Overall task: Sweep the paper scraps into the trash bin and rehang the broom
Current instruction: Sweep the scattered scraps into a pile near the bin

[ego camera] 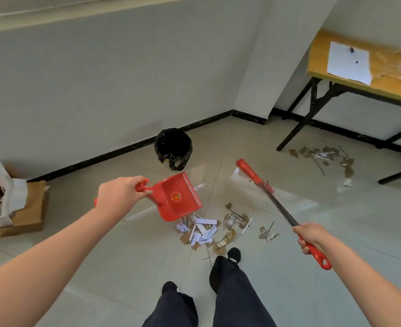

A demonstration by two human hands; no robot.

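My left hand (120, 193) grips the handle of a red dustpan (177, 197), held in the air and tilted above a pile of paper scraps (206, 228) on the tiled floor. My right hand (311, 234) grips the red end of the broom (275, 208). The broom's metal shaft slants up and away to a red head raised off the floor. A second patch of scraps (324, 156) lies under the table at the right. The trash bin (173, 146), lined with a black bag, stands by the wall beyond the dustpan.
An open cardboard box (27, 211) full of papers and sticks sits on the floor at the left. A wooden table (383, 81) with black legs stands at the right, with a white sheet on it. My feet (233, 253) are just behind the scrap pile.
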